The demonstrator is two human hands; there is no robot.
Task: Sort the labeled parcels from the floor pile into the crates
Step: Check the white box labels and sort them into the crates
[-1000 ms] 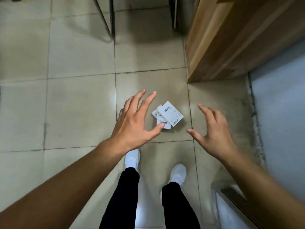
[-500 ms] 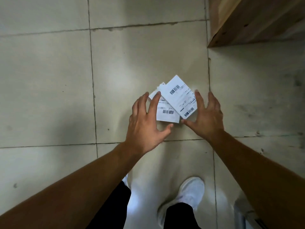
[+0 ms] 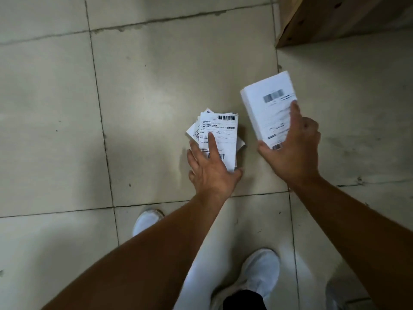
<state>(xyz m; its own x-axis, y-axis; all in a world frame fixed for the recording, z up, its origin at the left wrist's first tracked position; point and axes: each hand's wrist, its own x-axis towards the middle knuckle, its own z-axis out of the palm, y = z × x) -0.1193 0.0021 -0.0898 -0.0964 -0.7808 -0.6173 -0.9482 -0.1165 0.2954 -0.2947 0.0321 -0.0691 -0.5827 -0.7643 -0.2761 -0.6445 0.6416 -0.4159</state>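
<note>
One parcel [image 3: 268,108] in grip of right hand [image 3: 292,153], floor pile [image 3: 223,130] under flat left hand [image 3: 212,173].

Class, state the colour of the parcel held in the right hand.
The parcel is white with dark barcode print; head view.

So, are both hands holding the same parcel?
No, the right hand grips one parcel while the left hand rests on the floor pile.
</note>
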